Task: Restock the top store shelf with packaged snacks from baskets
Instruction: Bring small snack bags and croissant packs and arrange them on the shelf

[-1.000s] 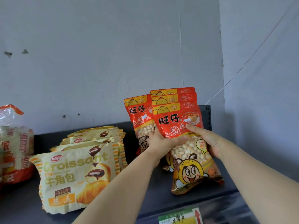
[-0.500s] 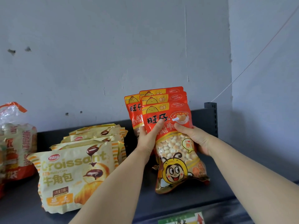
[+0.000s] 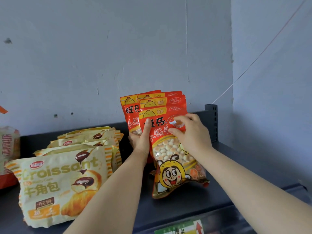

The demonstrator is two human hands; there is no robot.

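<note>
1. the red biscuit pouches (image 3: pixel 152 105) are being stood upright near the right end of the top shelf (image 3: pixel 185 208). they are fanned one behind another, bottoms on the dark board, just left of the shelf post (image 3: pixel 211 122).
2. the stack is being gripped by the left hand (image 3: pixel 141 142) along its left edge. the thumb is being laid up the face of the front pouch (image 3: pixel 168 157) and the fingers are being wrapped round behind.
3. the right hand (image 3: pixel 192 134) is being laid over the front pouch's upper right, fingers bent on the film. whether it is being pinched or only pressed cannot be told.
4. handling, as a judgement: these are being read as light, soft film bags, with small loose biscuits showing through the clear window. they look slick and crinkly, likely to slump or slide forward, and the contents could be crushed. the flat sealed top band and the side edges are being favoured as holds, not the filled belly.
5. count being taken: four red pouches, told by their yellow-chick headers.
6. to the left, croissant packs (image 3: pixel 64 186) are being seen leaning back in a row. one is in front and at least three more are behind; the full total cannot be told.
7. at the far left edge, bagged goods (image 3: pixel 8 144) are being cut off by the frame, number unclear.
</note>
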